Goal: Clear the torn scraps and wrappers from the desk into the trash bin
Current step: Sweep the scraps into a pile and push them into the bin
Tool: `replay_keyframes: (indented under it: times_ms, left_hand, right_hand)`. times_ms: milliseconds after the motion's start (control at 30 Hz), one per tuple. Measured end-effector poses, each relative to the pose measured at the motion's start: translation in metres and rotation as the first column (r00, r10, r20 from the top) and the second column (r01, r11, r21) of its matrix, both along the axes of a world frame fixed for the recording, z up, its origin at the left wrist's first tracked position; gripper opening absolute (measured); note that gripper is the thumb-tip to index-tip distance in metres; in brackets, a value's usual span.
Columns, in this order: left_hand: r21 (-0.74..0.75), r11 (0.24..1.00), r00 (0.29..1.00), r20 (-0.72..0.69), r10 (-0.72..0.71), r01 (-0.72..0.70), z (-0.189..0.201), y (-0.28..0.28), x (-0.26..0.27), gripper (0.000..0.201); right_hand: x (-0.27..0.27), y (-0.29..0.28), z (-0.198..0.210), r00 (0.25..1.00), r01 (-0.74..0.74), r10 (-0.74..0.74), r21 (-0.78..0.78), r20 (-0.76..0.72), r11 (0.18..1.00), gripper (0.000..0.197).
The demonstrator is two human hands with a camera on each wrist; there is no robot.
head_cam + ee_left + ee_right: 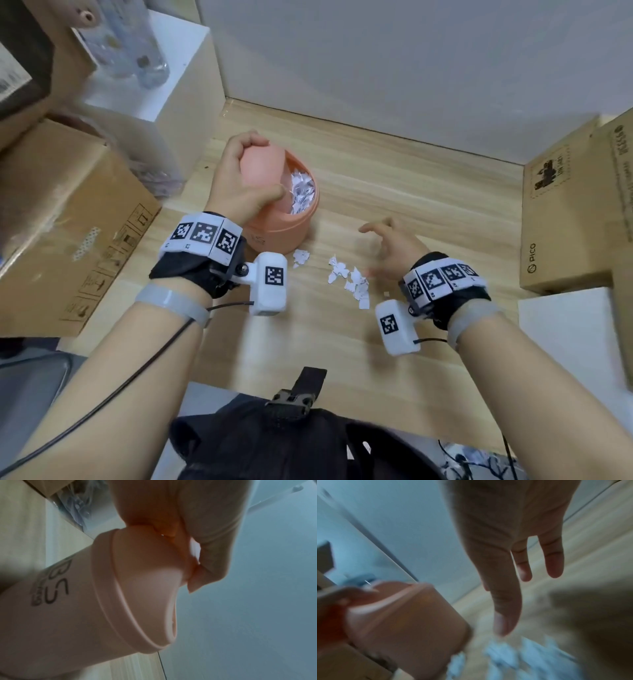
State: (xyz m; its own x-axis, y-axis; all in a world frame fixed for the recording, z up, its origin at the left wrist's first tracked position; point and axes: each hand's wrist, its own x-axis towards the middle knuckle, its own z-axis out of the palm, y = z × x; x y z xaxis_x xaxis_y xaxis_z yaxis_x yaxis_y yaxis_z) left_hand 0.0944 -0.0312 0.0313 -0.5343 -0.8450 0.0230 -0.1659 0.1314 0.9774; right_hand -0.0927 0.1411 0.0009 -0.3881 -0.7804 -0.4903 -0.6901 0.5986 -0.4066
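Note:
A small salmon-pink trash bin (281, 229) stands on the wooden desk (428, 192) with white torn scraps (301, 193) inside. My left hand (246, 178) grips its swing lid (262, 171) and holds it tilted open; the left wrist view shows fingers (211, 545) curled over the lid (154, 574). Loose white paper scraps (352, 279) lie on the desk in front of the bin, one small clump (301, 257) at its base. My right hand (390, 246) hovers above these scraps with fingers spread and nothing in it; in the blurred right wrist view the fingers (554, 561) hang straight above the scraps (513, 660).
A large cardboard box (65, 226) stands at the left, with a white box (154, 78) and clear plastic packaging behind it. Brown cartons (575, 212) and a white block (565, 335) line the right side. A grey wall closes the back.

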Motion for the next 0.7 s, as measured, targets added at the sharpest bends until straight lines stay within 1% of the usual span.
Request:
replay_keyframes:
  times_ms: [67,100,133,200,267,367,433,500,533,567,600,633,667,700]
  left_hand:
    - [0.011,1.0,1.0,-0.002,0.007,-0.007,-0.004,-0.002,0.0,0.059]
    - [0.014,1.0,1.0,-0.004,0.009,-0.009,-0.006,-0.003,0.0,0.059]
    - [0.014,1.0,1.0,-0.005,0.009,-0.009,-0.008,-0.003,0.0,0.059]
    - [0.009,1.0,1.0,-0.007,0.006,-0.006,-0.01,-0.004,0.0,0.059]
    - [0.005,1.0,1.0,-0.01,0.0,0.0,-0.01,-0.005,0.0,0.059]
    - [0.005,1.0,1.0,-0.01,-0.002,0.002,-0.01,-0.005,0.001,0.058]
    - [0.006,1.0,1.0,-0.012,-0.006,0.006,-0.01,-0.004,0.001,0.058]
    - [0.002,1.0,1.0,-0.015,-0.01,0.01,-0.01,-0.005,0.001,0.057]
    - [0.005,1.0,1.0,-0.019,-0.012,0.012,-0.009,-0.004,0.001,0.057]
    - [0.01,1.0,1.0,-0.025,-0.012,0.013,-0.009,-0.004,0.0,0.057]
    - [0.012,1.0,0.999,-0.032,-0.013,0.013,-0.009,-0.004,0.0,0.058]
    - [0.014,1.0,0.999,-0.037,-0.014,0.015,-0.01,-0.005,0.0,0.058]
    - [0.016,1.0,0.999,-0.04,-0.016,0.016,-0.01,-0.005,0.0,0.058]
    - [0.017,1.0,0.999,-0.042,-0.017,0.018,-0.01,-0.005,0.0,0.058]
  right_hand:
    - [0.002,0.023,-0.026,0.998,-0.015,0.025,0.159,-0.062,0.987,0.099]
    - [0.006,0.032,-0.037,0.996,-0.025,0.042,0.197,-0.083,0.98,0.106]
    - [0.009,0.038,-0.046,0.995,-0.018,0.036,0.198,-0.089,0.98,0.106]
    - [0.017,0.041,-0.058,0.998,0.043,-0.039,0.097,-0.042,0.994,0.092]
    - [0.024,0.033,-0.067,0.993,0.108,-0.107,-0.016,0.053,0.994,0.073]
    - [0.035,0.011,-0.076,0.988,0.126,-0.114,-0.114,0.106,0.985,0.047]
    - [0.044,-0.003,-0.079,0.984,0.153,-0.133,-0.173,0.123,0.973,0.038]
    - [0.052,-0.013,-0.079,0.978,0.173,-0.14,-0.232,0.155,0.957,0.04]
    - [0.056,-0.016,-0.078,0.981,0.152,-0.113,-0.259,0.158,0.954,0.044]
    - [0.059,-0.019,-0.075,0.991,0.085,-0.054,-0.273,0.121,0.958,0.049]
    - [0.062,-0.021,-0.073,0.998,-0.029,0.041,-0.253,0.041,0.967,0.055]
    - [0.065,-0.024,-0.07,0.988,-0.157,0.15,-0.202,-0.048,0.967,0.059]
    - [0.069,-0.026,-0.067,0.959,-0.268,0.252,-0.13,-0.126,0.955,0.062]
    - [0.072,-0.028,-0.066,0.927,-0.345,0.329,-0.063,-0.181,0.937,0.063]
